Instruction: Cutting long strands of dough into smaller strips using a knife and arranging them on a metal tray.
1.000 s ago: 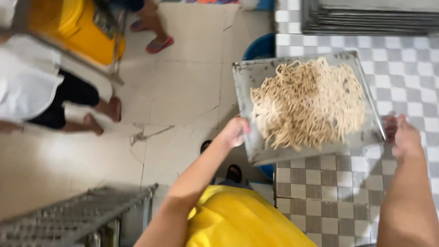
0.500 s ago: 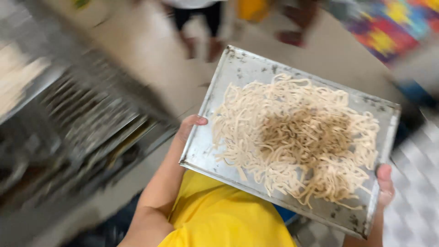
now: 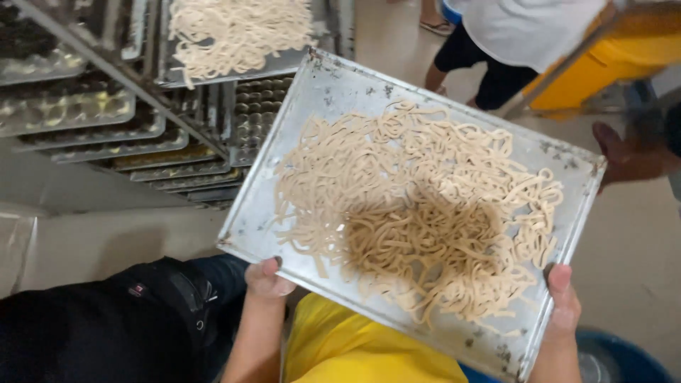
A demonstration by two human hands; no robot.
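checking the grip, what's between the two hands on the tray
In the head view, the near edge of the metal tray spans from the left hand to the right hand, with tan noodles heaped just above it.

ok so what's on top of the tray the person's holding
A loose heap of pale noodles lies on the metal tray, thickest at the middle. Bare, stained metal shows at the rim and corners. The tray floor beneath the heap is covered. Left hand and right hand grip the near edge.
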